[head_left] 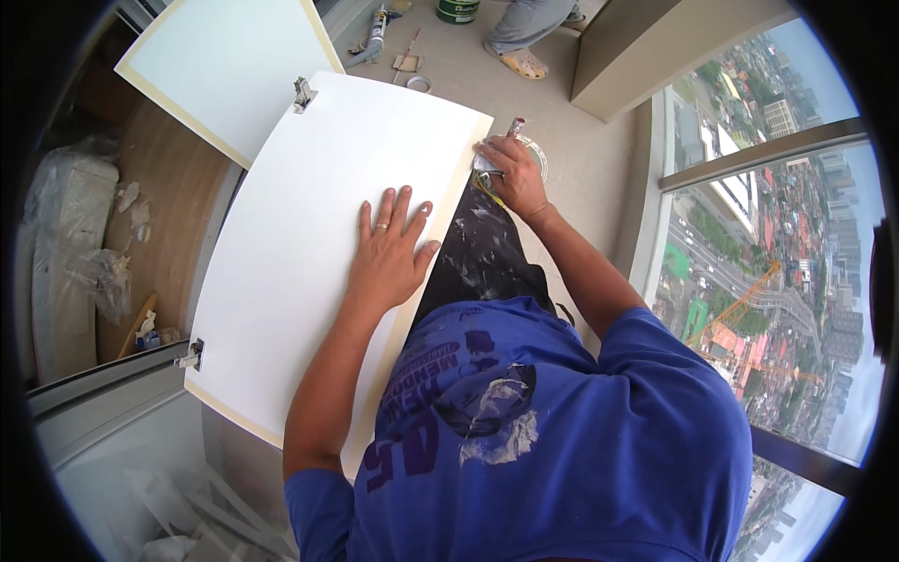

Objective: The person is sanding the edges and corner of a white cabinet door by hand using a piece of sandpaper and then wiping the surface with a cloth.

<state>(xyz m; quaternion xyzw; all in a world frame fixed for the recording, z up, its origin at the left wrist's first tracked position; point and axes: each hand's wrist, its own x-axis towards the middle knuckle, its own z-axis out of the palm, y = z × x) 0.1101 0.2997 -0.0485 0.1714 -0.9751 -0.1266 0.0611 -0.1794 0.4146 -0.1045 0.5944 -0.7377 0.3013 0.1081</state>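
Observation:
A white cabinet door panel [300, 215] with two metal hinges [302, 94] on its far long edge lies tilted in front of me. My left hand [389, 251] rests flat on it, fingers spread, near the edge closest to me. My right hand [513, 173] is at the panel's right corner, closed around a small tool with a reddish tip [514, 125] and a bit of white rag, pressed against the tan edge strip.
A second white door [229, 66] hangs open at the top left over a wooden cabinet interior [164, 206]. Another person's sandalled foot [520, 61], a green tin [458, 9] and a sealant tube [376, 26] are on the floor beyond. A tall window [777, 234] runs along the right.

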